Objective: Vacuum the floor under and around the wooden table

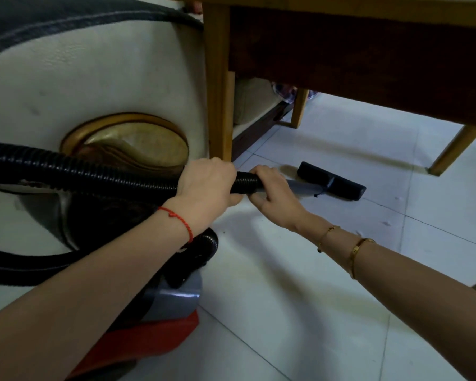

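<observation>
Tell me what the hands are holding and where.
Both grip the vacuum hose at its nozzle end: left hand on the ribbed part, right hand where it joins the grey tube.

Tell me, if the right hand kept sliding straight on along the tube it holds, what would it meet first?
The right hand points along the grey plastic tube toward the flat black floor nozzle on the pale tiled floor. It would likely meet that nozzle first, under the wooden table.
</observation>
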Action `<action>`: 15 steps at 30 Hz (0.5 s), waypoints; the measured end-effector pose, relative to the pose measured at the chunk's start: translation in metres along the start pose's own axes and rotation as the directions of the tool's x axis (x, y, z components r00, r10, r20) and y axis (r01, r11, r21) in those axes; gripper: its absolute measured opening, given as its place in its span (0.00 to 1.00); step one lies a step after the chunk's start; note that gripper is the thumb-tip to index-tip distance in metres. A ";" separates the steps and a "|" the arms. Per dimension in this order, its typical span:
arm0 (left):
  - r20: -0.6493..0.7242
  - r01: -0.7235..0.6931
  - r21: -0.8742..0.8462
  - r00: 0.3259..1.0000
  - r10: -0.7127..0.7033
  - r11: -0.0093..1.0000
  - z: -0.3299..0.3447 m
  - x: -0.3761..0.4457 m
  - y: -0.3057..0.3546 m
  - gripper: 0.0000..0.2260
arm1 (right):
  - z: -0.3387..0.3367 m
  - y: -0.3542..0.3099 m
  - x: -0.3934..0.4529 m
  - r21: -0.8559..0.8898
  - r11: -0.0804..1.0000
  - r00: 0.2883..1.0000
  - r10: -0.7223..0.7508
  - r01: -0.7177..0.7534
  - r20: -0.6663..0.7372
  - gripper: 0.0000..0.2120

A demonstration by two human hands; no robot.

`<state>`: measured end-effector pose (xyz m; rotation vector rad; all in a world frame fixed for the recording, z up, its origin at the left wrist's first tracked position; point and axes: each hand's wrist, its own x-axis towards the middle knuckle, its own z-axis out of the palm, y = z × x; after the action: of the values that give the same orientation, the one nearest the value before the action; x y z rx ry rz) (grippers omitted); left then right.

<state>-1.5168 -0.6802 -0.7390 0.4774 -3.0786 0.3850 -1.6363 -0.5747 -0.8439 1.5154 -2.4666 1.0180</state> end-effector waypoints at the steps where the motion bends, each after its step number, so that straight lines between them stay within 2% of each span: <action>1: -0.007 0.003 0.008 1.000 -0.003 1.000 -0.001 -0.006 -0.006 0.17 | 0.002 -0.008 0.000 0.008 1.000 1.000 -0.007 0.007 -0.002 0.09; 9: -0.057 -0.006 0.053 0.998 0.009 0.999 -0.020 -0.044 -0.038 0.19 | 0.018 -0.054 -0.003 0.035 0.999 0.995 -0.034 0.037 -0.089 0.09; 15: -0.074 -0.024 0.082 0.997 0.030 0.996 -0.026 -0.052 -0.037 0.18 | 0.017 -0.062 -0.012 0.033 0.999 0.992 -0.012 0.016 -0.127 0.08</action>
<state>-1.4569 -0.6923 -0.7074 0.4129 -3.0090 0.5175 -1.5752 -0.5932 -0.8314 1.4272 -2.3609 1.1231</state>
